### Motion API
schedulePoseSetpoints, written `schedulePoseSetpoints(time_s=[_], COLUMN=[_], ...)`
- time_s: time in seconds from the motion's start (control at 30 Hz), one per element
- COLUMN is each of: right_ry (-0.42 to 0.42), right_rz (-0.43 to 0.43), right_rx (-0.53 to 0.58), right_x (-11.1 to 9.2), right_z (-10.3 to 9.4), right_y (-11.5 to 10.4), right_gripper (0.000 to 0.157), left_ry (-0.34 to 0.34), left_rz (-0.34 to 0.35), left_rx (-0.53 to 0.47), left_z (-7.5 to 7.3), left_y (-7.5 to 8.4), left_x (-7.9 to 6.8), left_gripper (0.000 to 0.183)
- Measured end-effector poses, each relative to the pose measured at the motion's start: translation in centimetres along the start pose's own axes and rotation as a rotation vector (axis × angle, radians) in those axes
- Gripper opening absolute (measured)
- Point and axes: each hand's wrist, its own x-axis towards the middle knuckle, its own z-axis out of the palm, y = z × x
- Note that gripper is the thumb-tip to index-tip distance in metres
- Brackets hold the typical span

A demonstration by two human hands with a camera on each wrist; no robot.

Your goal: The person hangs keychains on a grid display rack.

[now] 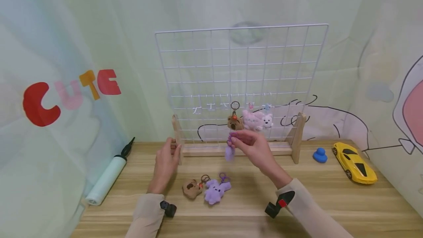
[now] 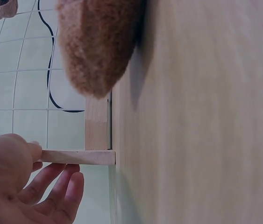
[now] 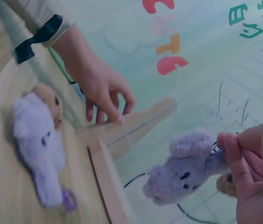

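My right hand (image 1: 253,149) pinches a purple plush keychain (image 3: 182,175) by its ring end, and the toy dangles in front of the wire grid rack (image 1: 238,65). At the rack's left side, my left hand (image 2: 24,182) grips the wooden upright (image 2: 82,157), thumb on one face and fingers on the other. A brown bear keychain (image 1: 234,122), a pink plush (image 1: 252,119) and a small white plush (image 1: 267,121) hang on the grid close above my right hand. On the table lie another brown bear keychain (image 1: 192,189) and another purple plush keychain (image 1: 214,191).
Several bare hooks (image 1: 197,110) stick out of the grid left of the hanging toys. A blue toy duck (image 1: 320,155) and a yellow toy car (image 1: 354,163) stand at the right. A pale hand pump (image 1: 107,181) lies at the table's left edge.
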Motion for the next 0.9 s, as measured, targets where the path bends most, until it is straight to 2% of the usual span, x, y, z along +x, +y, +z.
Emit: schedulePoseSetpoints(time_s=[0.1,0.23,0.37,0.5,0.7,0.9], right_ry=[0.009,0.043,0.056,0.107,0.189,0.223], right_rz=[-0.014,0.012,0.021,-0.011,-0.052,-0.016], right_rx=[-0.02,-0.053,0.05,0.175,0.234,0.309], right_x=[0.7,1.5,2.2,3.0,4.2,4.7], right_z=[0.6,1.2,1.7,2.0,2.4,2.7], right_y=[-0.8,-1.6,-2.2,-2.8,-3.6,-4.0], right_gripper=[0.031,0.031,0.032,0.031,0.03,0.031], left_ry=[0.005,0.002,-0.003,0.003,0.0,-0.013], left_rz=[0.004,0.011,0.016,0.024,0.018,0.006], left_rx=[-0.004,-0.013,-0.02,-0.012,-0.02,-0.022], left_z=[-0.1,-0.3,-0.3,-0.2,-0.1,-0.1], left_y=[0.0,0.1,0.1,0.0,0.1,0.1], left_x=[0.0,0.0,0.0,0.1,0.1,0.0], left_gripper=[0.024,0.024,0.025,0.024,0.024,0.024])
